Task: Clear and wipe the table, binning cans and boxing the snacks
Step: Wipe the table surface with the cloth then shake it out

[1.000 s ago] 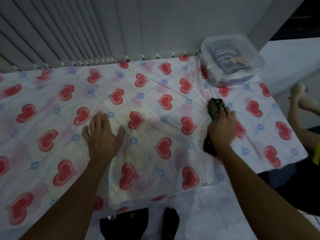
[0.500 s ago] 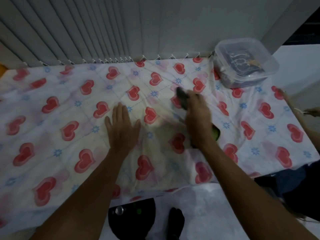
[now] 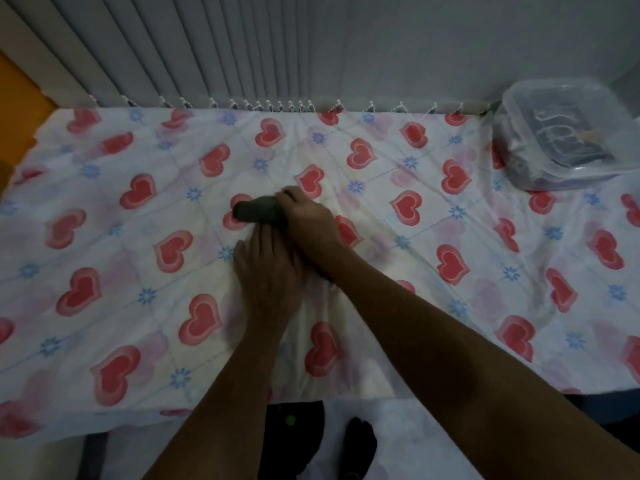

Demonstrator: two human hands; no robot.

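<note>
A table under a white cloth printed with red hearts (image 3: 104,237) fills the view. My right hand (image 3: 308,220) holds a bunched dark wiping cloth (image 3: 258,211) against the middle of the table, and the cloth sticks out to the left of my fingers. Just in front of it, my left hand (image 3: 270,271) lies flat on the tablecloth with straight fingers, its fingertips close to the cloth. A clear plastic box (image 3: 561,133) with its lid on stands at the back right corner, with dark snack packets inside.
Grey vertical blinds and a wall run along the table's far edge. Below the near edge a dark round object with a green light (image 3: 294,427) sits on the floor beside a foot in a dark sock (image 3: 360,441). An orange surface (image 3: 17,109) shows at the far left.
My right hand has swept the dark cloth leftward from the table's right side to its middle, above my left hand. The view has shifted left. My left hand stays flat.
</note>
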